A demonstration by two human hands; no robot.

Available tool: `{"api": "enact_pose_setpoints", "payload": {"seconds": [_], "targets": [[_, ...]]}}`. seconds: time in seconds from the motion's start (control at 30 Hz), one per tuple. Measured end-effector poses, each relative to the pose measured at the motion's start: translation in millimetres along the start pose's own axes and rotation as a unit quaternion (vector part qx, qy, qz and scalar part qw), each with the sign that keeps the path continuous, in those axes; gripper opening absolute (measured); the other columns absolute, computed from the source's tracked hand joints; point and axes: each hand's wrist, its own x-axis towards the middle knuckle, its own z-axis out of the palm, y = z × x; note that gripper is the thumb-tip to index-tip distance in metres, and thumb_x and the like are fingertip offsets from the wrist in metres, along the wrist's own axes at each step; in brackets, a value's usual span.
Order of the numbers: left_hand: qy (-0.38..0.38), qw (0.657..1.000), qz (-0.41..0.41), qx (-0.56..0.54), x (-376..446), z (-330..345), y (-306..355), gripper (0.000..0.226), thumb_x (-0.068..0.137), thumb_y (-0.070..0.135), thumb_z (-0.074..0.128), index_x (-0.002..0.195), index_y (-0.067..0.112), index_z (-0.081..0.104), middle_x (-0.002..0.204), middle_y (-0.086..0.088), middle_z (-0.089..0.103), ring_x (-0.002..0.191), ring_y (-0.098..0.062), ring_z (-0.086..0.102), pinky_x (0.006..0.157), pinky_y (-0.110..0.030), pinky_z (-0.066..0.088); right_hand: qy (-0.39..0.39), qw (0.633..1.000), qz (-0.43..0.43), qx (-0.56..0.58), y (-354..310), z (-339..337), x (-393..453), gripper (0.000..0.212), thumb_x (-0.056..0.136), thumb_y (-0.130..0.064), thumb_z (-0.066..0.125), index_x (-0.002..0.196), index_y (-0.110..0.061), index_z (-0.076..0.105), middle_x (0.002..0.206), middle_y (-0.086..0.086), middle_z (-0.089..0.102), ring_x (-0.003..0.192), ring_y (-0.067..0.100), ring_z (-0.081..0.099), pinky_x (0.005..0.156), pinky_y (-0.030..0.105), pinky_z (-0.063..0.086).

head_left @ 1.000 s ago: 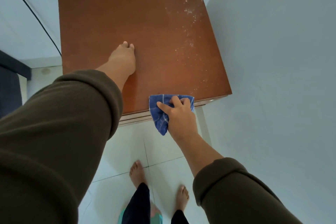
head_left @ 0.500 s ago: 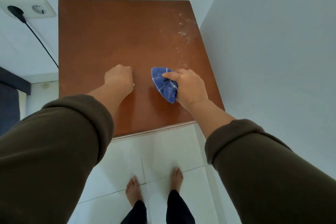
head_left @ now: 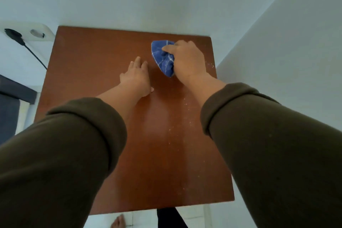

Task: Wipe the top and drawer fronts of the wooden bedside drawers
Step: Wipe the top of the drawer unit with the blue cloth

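— While you lean over the unit, what lies from left to right?

— One wall socket with one black plug, then the wooden top. My left hand rests flat on it, fingers spread, holding nothing. Just right of it, my right hand is clenched on one bunched blue cloth, pressed to the far right part of the top.

— Progress?

— Early, by my judgement. White specks remain along the right side. Drawer fronts are out of sight; I cannot tell their condition and count them as outstanding.
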Motion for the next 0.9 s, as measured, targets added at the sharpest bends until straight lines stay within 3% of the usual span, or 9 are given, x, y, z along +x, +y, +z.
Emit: {"api": "enact_pose_setpoints", "payload": {"seconds": [0.13, 0.27, 0.5, 0.77, 0.9], "targets": [[-0.056, 0.997, -0.035, 0.026, 33, -12, 10, 0.123, 0.072, 0.038, 0.081, 0.152, 0.013, -0.009, 0.159, -0.004, -0.014, 0.148, -0.024, -0.005, 0.116, -0.05, 0.023, 0.0, 1.0, -0.006, -0.006, 14, 1, 55, 0.037, 0.1, -0.02, 0.039, 0.132, -0.025, 0.055, 0.129, 0.01, 0.056, 0.122, 0.03, 0.049, 0.094, 0.035, 0.044], [-0.093, 0.993, -0.031, 0.06, 43, -22, 9, 0.136, 0.065, 0.042, 0.084, 0.149, 0.013, -0.018, 0.157, -0.003, -0.023, 0.147, -0.023, -0.011, 0.117, -0.049, 0.022, -0.034, 0.999, 0.0, -0.014, 23, 8, 90, 0.036, 0.102, -0.022, 0.036, 0.134, -0.023, 0.054, 0.135, 0.013, 0.051, 0.125, 0.033, 0.046, 0.102, 0.037, 0.039], [-0.106, 0.991, -0.045, 0.063, 43, -24, 14, 0.137, 0.065, 0.039, 0.085, 0.149, 0.013, -0.02, 0.156, -0.001, -0.027, 0.147, -0.022, -0.014, 0.116, -0.05, 0.021, -0.121, 0.992, 0.036, -0.021, 21, 35, 111, 0.048, 0.096, -0.028, 0.046, 0.144, -0.033, 0.037, 0.144, 0.011, 0.036, 0.135, 0.034, 0.03, 0.105, 0.048, 0.035], [-0.102, 0.993, -0.039, 0.041, 38, -25, 11, 0.135, 0.066, 0.036, 0.084, 0.149, 0.014, -0.02, 0.156, -0.001, -0.027, 0.147, -0.022, -0.015, 0.117, -0.051, 0.015, -0.16, 0.986, 0.031, -0.032, 20, 29, 111, 0.05, 0.096, -0.027, 0.047, 0.144, -0.04, 0.035, 0.144, 0.007, 0.034, 0.135, 0.034, 0.029, 0.102, 0.052, 0.037], [-0.088, 0.996, -0.021, 0.028, 34, -23, 5, 0.13, 0.069, 0.039, 0.082, 0.15, 0.015, -0.018, 0.157, 0.0, -0.026, 0.147, -0.021, -0.015, 0.117, -0.052, 0.011, -0.148, 0.988, 0.012, -0.05, 13, 22, 93, 0.048, 0.097, -0.022, 0.047, 0.143, -0.032, 0.039, 0.141, 0.009, 0.04, 0.133, 0.032, 0.034, 0.103, 0.043, 0.037]]}}
